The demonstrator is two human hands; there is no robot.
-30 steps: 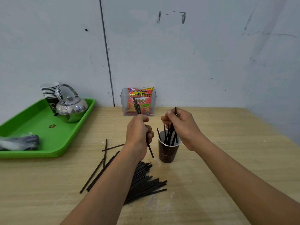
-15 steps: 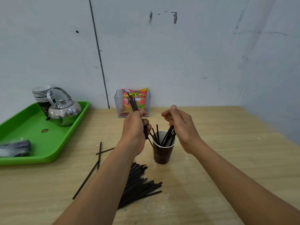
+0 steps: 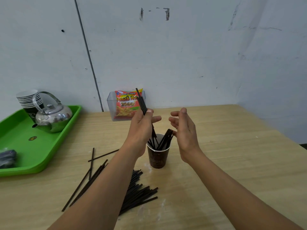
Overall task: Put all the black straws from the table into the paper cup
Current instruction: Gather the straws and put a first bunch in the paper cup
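Observation:
A brown paper cup (image 3: 157,157) stands upright mid-table with several black straws (image 3: 163,139) leaning inside it. My left hand (image 3: 142,128) hovers just above and left of the cup, closed around a small bunch of black straws (image 3: 141,101) that stick up past my thumb. My right hand (image 3: 183,128) is beside the cup on its right, fingers apart and holding nothing. A pile of black straws (image 3: 138,190) lies on the table in front of the cup, partly hidden by my left forearm. A few loose straws (image 3: 91,163) lie to the left.
A green tray (image 3: 18,161) at the left carries a metal kettle (image 3: 53,116), stacked paper cups (image 3: 28,98) and a dark bag (image 3: 7,157). A clear box with a snack packet (image 3: 127,105) stands against the wall behind the cup.
My right hand let go of the straw it was lowering into the cup and opened, lifting slightly. The left hand kept its bunch and shifted closer over the cup.

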